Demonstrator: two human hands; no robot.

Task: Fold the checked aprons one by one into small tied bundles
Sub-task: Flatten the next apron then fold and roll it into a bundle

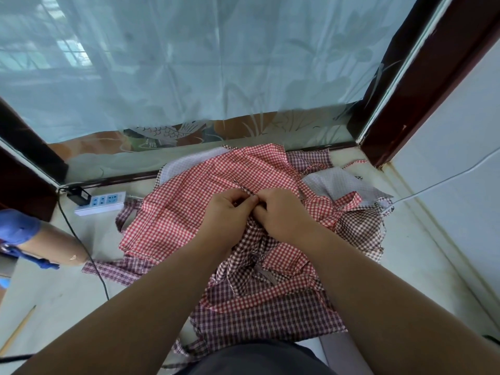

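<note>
A heap of checked aprons lies on the pale sill in front of me. A red-and-white checked apron (184, 209) is spread on top, and darker maroon checked aprons (270, 318) lie under and around it. My left hand (230, 215) and my right hand (284, 212) meet over the middle of the heap, knuckles together. Both pinch a dark checked apron strap (244, 191) and the gathered cloth below it. What lies under my palms is hidden.
A white power strip (101, 203) with a black plug and cable (81, 244) lies at the left. A white cable (443, 180) runs along the right wall. The curtained window (216, 63) stands behind. Another person's arm in a blue sleeve (40, 244) is at the left edge. A wooden stick (19, 328) lies bottom left.
</note>
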